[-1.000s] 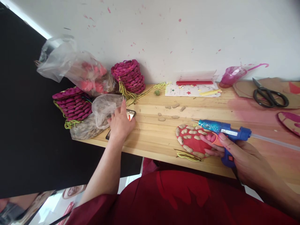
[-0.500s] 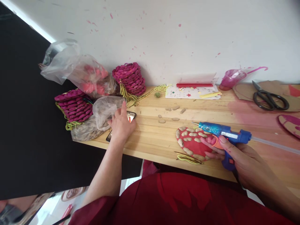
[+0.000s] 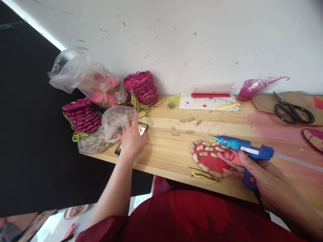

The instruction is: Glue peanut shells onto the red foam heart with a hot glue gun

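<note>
My left hand point(image 3: 133, 139) lies over a phone point(image 3: 143, 128) on the table, its fingers stretched out and the palm covering much of the lit screen. In my right hand point(image 3: 254, 164) is a blue hot glue gun point(image 3: 252, 148), my fingers wrapped round the handle by the orange trigger. The nozzle points left, and a clear glue stick point(image 3: 297, 162) sticks out of the back. Below the gun lies a red disc point(image 3: 214, 163) with several peanuts point(image 3: 204, 166) set on it, partly hidden by my right fingers. Loose peanuts point(image 3: 190, 131) lie farther back.
Purple woven baskets point(image 3: 143, 88) with yarn tails and plastic bags point(image 3: 111, 124) crowd the left. Paper sheets point(image 3: 185, 103), a pink cup point(image 3: 248, 90) and black scissors point(image 3: 290, 112) stand or lie along the wall. Yarn strands point(image 3: 205, 174) rest near the front edge.
The whole view has shifted slightly, so things appear a little lower and to the right. My left hand stays over the phone, and my right hand still holds the glue gun.
</note>
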`<state>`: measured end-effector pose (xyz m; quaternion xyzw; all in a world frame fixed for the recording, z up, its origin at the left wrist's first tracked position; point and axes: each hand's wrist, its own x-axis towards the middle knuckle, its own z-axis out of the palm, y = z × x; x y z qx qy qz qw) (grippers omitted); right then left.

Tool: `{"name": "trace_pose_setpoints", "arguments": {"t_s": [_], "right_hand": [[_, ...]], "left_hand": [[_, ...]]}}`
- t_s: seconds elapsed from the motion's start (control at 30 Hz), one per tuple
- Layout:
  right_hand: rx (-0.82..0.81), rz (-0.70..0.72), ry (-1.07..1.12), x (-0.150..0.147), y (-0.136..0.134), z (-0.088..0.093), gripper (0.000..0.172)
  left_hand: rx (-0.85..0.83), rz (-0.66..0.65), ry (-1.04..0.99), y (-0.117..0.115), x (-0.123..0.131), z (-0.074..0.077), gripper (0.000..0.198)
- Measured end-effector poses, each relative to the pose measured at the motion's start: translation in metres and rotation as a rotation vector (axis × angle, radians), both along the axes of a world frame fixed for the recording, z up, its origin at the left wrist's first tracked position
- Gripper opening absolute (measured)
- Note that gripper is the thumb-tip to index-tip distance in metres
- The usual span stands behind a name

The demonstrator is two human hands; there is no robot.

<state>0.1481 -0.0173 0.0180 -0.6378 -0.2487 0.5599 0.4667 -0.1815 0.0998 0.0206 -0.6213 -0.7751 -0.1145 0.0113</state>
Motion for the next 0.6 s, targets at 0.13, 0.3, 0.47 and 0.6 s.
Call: {"name": "trace_pose_setpoints", "arguments": {"t_s": [0.13, 0.3, 0.47, 0.6], "right_hand": [[-0.014, -0.009, -0.013, 0.0007, 0.0001, -0.0002, 0.027], [-0.034, -0.01, -0.02, 0.002, 0.0001, -0.0018, 0.025], [-0.04, -0.019, -0.048, 0.0047, -0.0013, -0.0051, 0.029], [-0.037, 0.007, -0.054, 0.0049, -0.002, -0.0052, 0.028]], "left_hand": [[0.002, -0.008, -0.006, -0.0011, 0.0007, 0.0008, 0.084], [0.012, -0.006, -0.013, -0.0022, 0.0007, -0.0004, 0.082], [0.032, -0.002, -0.037, -0.002, 0.0005, -0.0003, 0.084], [0.02, 0.001, -0.042, -0.0011, -0.0002, 0.0003, 0.086]]}}
